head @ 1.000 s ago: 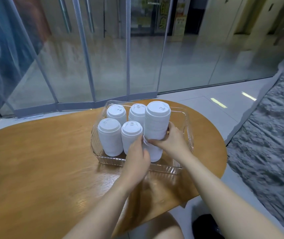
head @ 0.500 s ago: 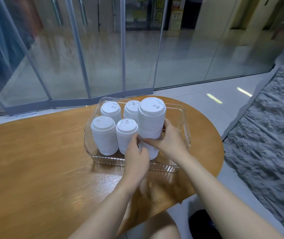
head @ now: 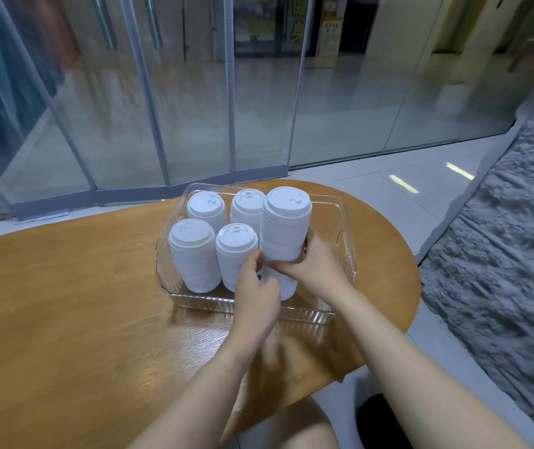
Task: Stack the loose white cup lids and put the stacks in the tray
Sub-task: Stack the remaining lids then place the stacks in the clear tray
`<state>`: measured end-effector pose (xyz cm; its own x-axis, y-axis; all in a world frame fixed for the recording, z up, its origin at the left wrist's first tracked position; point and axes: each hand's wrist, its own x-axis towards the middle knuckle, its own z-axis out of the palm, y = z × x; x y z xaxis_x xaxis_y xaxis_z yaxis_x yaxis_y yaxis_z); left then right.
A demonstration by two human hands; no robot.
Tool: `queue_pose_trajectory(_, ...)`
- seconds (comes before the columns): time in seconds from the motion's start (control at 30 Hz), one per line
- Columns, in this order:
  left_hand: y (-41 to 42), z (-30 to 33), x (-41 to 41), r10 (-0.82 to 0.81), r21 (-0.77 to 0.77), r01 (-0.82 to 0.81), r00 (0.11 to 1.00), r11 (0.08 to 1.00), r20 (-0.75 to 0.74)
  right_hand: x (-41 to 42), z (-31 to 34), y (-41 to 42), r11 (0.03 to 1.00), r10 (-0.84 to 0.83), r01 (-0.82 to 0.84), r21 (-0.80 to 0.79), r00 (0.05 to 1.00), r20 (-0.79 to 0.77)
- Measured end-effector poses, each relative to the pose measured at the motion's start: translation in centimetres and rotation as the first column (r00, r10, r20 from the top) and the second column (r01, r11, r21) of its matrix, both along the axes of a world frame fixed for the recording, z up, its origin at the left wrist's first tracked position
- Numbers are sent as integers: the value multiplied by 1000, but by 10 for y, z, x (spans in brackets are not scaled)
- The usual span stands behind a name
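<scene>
A clear plastic tray [head: 343,241] stands on the round wooden table [head: 64,303]. Several stacks of white cup lids stand upright in it. The tallest stack [head: 285,228] is at the front right of the group. My right hand [head: 314,264] grips its lower part from the right side. My left hand [head: 256,296] holds the same stack low on its left, fingertips between it and the shorter front-middle stack [head: 236,254]. Other stacks stand at the front left [head: 192,251], back left [head: 206,207] and back middle [head: 246,204].
The tray's right part beside the tall stack holds nothing. Glass doors [head: 194,92] rise just behind the table. A grey rug [head: 502,254] lies on the tiled floor at the right, past the table's edge.
Both hands stay on the tall stack inside the tray. My left hand's fingertips have moved a little further up along the stack's left side. The camera has shifted slightly.
</scene>
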<state>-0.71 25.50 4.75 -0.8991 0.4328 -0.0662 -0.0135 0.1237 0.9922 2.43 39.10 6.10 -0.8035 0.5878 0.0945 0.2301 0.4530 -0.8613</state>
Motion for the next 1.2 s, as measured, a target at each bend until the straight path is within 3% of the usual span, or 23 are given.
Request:
queue_pose_trajectory(0.37,-3,-3,6,-51,-73,48,998,996,-46,-4,-6,10,999,31,-31,14,999,36)
queue_pose_trajectory(0.8,-5,-10,3,-33,-98,25,996,995,-81,4,-6,15,992,73,-74,-103,997,-15)
queue_pose_trajectory(1.03,-13,-6,3,-34,-129,21,995,991,-96,15,-4,10,999,37,-37,-20,999,19)
queue_pose_trajectory(1.2,-39,-9,0,-61,-233,17,981,972,-182,35,-1,-9,996,-67,64,67,997,40)
